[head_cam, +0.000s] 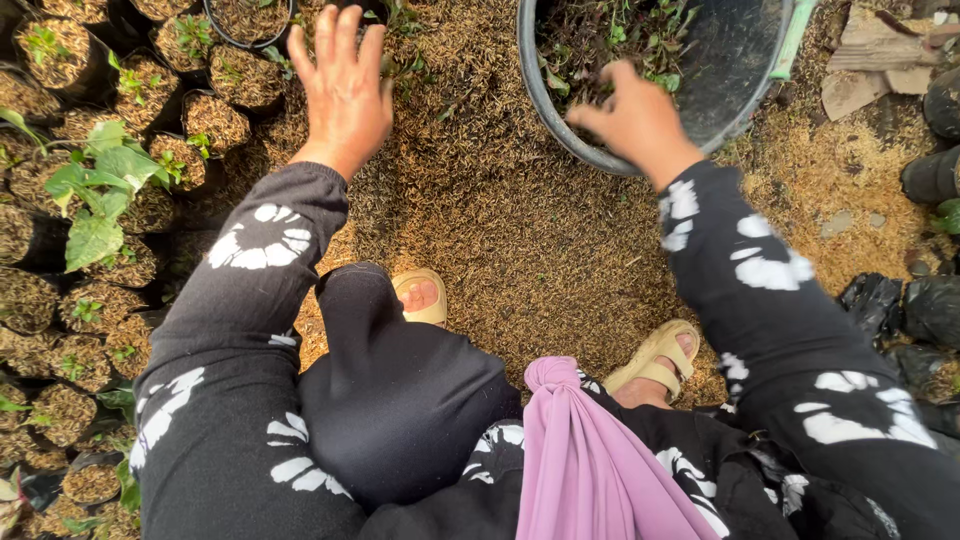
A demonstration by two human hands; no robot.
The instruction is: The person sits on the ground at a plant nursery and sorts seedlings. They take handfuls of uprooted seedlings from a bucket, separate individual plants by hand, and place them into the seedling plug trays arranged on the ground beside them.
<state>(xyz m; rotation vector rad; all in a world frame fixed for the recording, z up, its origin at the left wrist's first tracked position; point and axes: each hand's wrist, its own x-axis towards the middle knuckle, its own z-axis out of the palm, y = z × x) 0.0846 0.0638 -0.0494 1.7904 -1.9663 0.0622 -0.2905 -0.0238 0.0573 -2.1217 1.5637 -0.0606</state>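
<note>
The large black tub (730,70) at the top of the view served as the anchor for everything else. The right hand (635,120) reached over the tub's near rim, its fingers curled inward toward the seedlings (610,40) and dark soil inside; the hand was blurred, so whether it pinched a stem or merely hovered above the plants could not be told. Well to the left of the tub, the left hand (343,85) lay open — fingers spread and extended, palm down — over the husk-covered ground (500,220), its fingertips reaching a small black nursery bag (385,15) that was mostly hidden behind them, with only a few green sprigs showing. Farther left of the tub stood rows of filled nursery bags (120,100), some holding small leafy seedlings, several cut off by the frame edge. Below the tub, toward the viewer, two feet in tan sandals (650,360) rested on the husks, partly covered by dark patterned sleeves and a lilac cloth (590,460). To the right of the tub, crumpled black bags (905,305) lay heaped — their contents not visible.
</note>
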